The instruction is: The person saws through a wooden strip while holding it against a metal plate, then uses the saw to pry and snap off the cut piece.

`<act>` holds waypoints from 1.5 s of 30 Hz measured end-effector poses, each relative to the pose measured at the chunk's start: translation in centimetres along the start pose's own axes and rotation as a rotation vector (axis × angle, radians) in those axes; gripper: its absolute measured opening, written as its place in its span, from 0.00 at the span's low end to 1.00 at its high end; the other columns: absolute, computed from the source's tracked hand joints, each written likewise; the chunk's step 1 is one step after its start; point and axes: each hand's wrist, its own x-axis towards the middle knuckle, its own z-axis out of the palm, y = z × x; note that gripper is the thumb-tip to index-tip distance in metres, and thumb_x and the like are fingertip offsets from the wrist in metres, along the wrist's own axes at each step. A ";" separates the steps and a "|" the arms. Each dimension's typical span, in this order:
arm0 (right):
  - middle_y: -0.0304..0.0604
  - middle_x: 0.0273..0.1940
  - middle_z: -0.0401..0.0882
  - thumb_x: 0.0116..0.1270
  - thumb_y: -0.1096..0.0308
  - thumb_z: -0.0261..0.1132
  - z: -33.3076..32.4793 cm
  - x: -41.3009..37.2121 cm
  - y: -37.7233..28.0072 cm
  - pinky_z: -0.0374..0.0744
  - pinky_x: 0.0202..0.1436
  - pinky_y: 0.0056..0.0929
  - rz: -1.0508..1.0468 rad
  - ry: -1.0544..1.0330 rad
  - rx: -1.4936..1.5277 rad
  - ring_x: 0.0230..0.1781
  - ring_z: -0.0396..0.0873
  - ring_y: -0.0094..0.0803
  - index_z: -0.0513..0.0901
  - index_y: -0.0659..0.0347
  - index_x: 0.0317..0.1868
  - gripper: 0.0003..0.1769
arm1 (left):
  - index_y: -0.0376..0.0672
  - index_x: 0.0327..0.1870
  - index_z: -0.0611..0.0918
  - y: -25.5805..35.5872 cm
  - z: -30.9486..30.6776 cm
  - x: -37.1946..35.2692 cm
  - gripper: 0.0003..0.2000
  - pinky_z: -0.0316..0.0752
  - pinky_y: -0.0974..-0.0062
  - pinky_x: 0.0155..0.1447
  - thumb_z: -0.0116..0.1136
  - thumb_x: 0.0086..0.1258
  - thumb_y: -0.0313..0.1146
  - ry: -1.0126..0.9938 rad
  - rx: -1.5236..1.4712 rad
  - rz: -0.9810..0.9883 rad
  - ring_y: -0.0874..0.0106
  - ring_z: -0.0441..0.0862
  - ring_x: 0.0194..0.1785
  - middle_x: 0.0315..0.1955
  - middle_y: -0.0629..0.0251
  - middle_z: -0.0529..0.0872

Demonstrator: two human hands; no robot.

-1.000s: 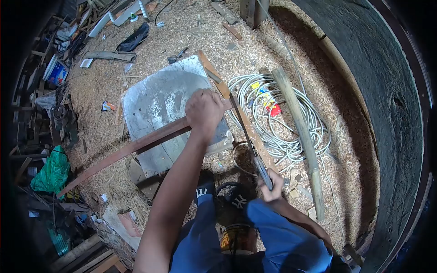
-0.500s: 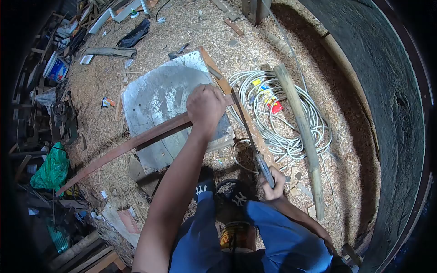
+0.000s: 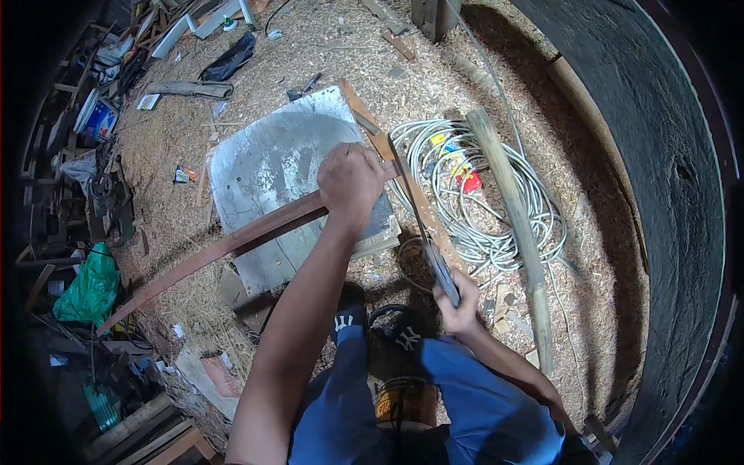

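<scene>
My left hand (image 3: 350, 182) is closed in a fist around a long reddish wooden strip (image 3: 225, 244). It presses the strip down over a worn metal-topped board (image 3: 256, 163). The strip's short end pokes out past my knuckles, while the long end slants down to the left. My right hand (image 3: 459, 304) grips the handle of a handsaw (image 3: 443, 275). The saw's narrow blade crosses the strip's short end, just right of my left fist. Beneath the blade, a brown wooden slat (image 3: 434, 225) runs along the board's right side.
Right of the board lies a coil of pale cable (image 3: 496, 240) with a round wooden pole (image 3: 508, 194) across it. A hammer (image 3: 304, 87) rests beyond the board. Shavings cover the ground (image 3: 310, 46). A green plastic bag (image 3: 87, 287) is at left; a large dark timber (image 3: 651, 155) borders the right.
My right hand has pushed the handsaw forward and slightly left, so its tip reaches farther past the strip. My left hand and the wooden strip have stayed in place.
</scene>
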 end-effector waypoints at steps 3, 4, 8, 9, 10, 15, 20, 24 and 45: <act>0.35 0.20 0.63 0.64 0.73 0.64 1.3 2.7 1.1 0.61 0.24 0.31 0.011 0.064 0.063 0.20 0.60 0.22 0.70 0.63 0.27 0.12 | 0.39 0.29 0.87 0.1 0.1 0.0 0.12 0.82 0.53 0.45 0.56 0.69 0.35 0.016 0.002 -0.007 0.51 0.87 0.36 0.33 0.53 0.88; 0.35 0.20 0.63 0.64 0.73 0.64 1.3 2.7 0.9 0.61 0.24 0.30 0.056 0.049 0.065 0.20 0.62 0.22 0.70 0.63 0.27 0.11 | 0.39 0.29 0.87 -0.1 0.0 0.0 0.12 0.82 0.53 0.45 0.56 0.69 0.34 0.002 0.012 -0.016 0.51 0.87 0.36 0.33 0.53 0.88; 0.35 0.18 0.63 0.63 0.73 0.64 0.1 -1.7 1.4 0.63 0.24 0.29 -0.017 0.052 0.055 0.19 0.64 0.23 0.71 0.64 0.27 0.10 | 0.39 0.29 0.87 -0.1 0.1 0.1 0.12 0.82 0.53 0.44 0.56 0.69 0.35 0.015 -0.002 0.004 0.51 0.87 0.36 0.33 0.53 0.88; 0.35 0.18 0.63 0.62 0.72 0.64 -0.3 -2.6 1.4 0.64 0.24 0.29 0.012 0.076 0.054 0.18 0.65 0.24 0.72 0.64 0.27 0.10 | 0.39 0.29 0.87 -0.1 0.1 0.0 0.12 0.81 0.53 0.45 0.56 0.70 0.35 0.004 -0.002 0.000 0.51 0.87 0.36 0.33 0.53 0.88; 0.35 0.18 0.64 0.62 0.72 0.64 -0.4 -3.1 1.5 0.65 0.24 0.29 0.038 0.099 0.053 0.18 0.67 0.24 0.72 0.64 0.27 0.10 | 0.39 0.29 0.87 -0.1 0.0 0.0 0.12 0.81 0.53 0.45 0.56 0.70 0.35 -0.005 0.000 -0.004 0.51 0.87 0.36 0.33 0.53 0.88; 0.37 0.22 0.64 0.64 0.74 0.63 1.5 3.3 0.5 0.62 0.28 0.29 0.011 0.094 0.115 0.23 0.62 0.23 0.73 0.65 0.28 0.09 | 0.39 0.28 0.87 -0.1 0.1 0.2 0.12 0.81 0.53 0.45 0.56 0.70 0.35 0.002 -0.010 -0.004 0.51 0.87 0.36 0.32 0.53 0.88; 0.37 0.21 0.68 0.62 0.73 0.62 0.1 -0.8 1.5 0.66 0.28 0.29 0.025 0.020 0.062 0.22 0.70 0.25 0.75 0.64 0.27 0.07 | 0.40 0.28 0.87 -0.1 0.0 0.3 0.12 0.81 0.53 0.45 0.57 0.69 0.34 0.033 -0.013 -0.006 0.51 0.87 0.36 0.32 0.54 0.88; 0.37 0.21 0.70 0.62 0.72 0.62 -0.8 -2.7 1.3 0.66 0.27 0.28 0.118 0.063 0.092 0.22 0.70 0.23 0.77 0.64 0.28 0.06 | 0.40 0.29 0.87 -0.2 0.0 -0.1 0.12 0.81 0.54 0.46 0.56 0.70 0.34 -0.012 0.003 0.008 0.51 0.87 0.37 0.32 0.54 0.88; 0.36 0.25 0.74 0.63 0.66 0.62 0.9 1.1 0.9 0.65 0.31 0.27 0.097 0.040 0.092 0.25 0.68 0.23 0.75 0.65 0.29 0.10 | 0.39 0.28 0.88 0.0 -0.2 0.0 0.13 0.82 0.59 0.48 0.56 0.69 0.34 -0.024 0.035 -0.001 0.56 0.88 0.41 0.33 0.54 0.89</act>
